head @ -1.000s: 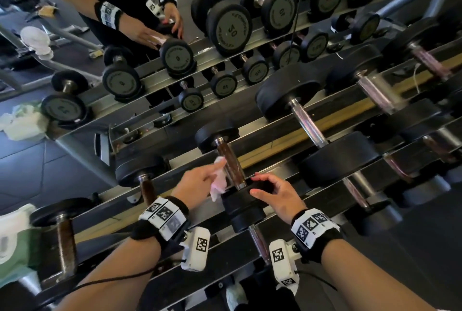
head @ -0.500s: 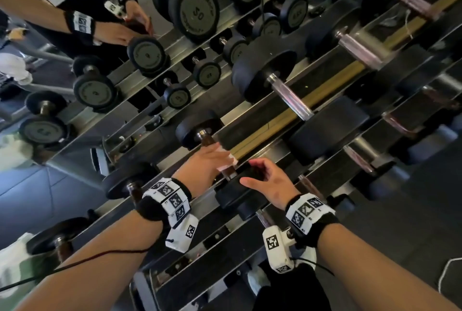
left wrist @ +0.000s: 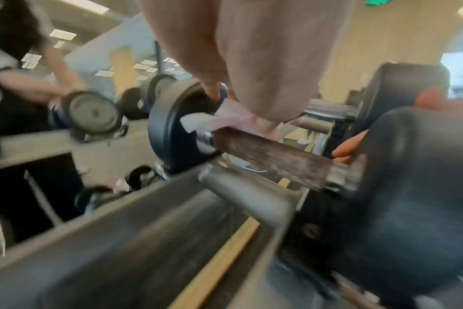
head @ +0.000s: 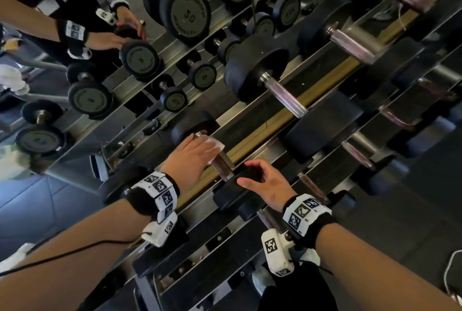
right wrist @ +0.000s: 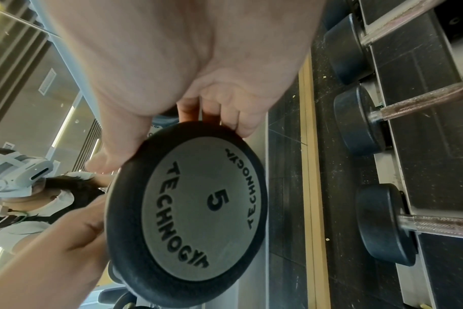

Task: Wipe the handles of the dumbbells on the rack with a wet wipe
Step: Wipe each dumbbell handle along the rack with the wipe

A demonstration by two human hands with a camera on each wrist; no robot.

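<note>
A small black dumbbell lies on the rack rail (head: pixel 250 145), its brown handle (head: pixel 223 167) running between two round heads. My left hand (head: pixel 200 150) presses a pale pink wet wipe (head: pixel 215 145) onto the far end of that handle, beside the far head (head: pixel 193 125). In the left wrist view the wet wipe (left wrist: pixel 209 121) is bunched under my fingers on top of the handle (left wrist: pixel 272 161). My right hand (head: pixel 260 178) grips the near head (head: pixel 232 194); its fingers (right wrist: pixel 225 113) curl over the rim of the end plate marked 5 (right wrist: pixel 198 209).
Bigger dumbbells (head: pixel 255 73) sit further right on the same rack, with more on the rails below (head: pixel 357 153). Another person's hands (head: pixel 120 38) hold a dumbbell (head: pixel 140 58) on the facing rack at top left. White cloths (head: pixel 10 160) lie at the far left.
My left hand has slid the wipe along the handle from its near end up to the far head. My right hand has stayed on the near head.
</note>
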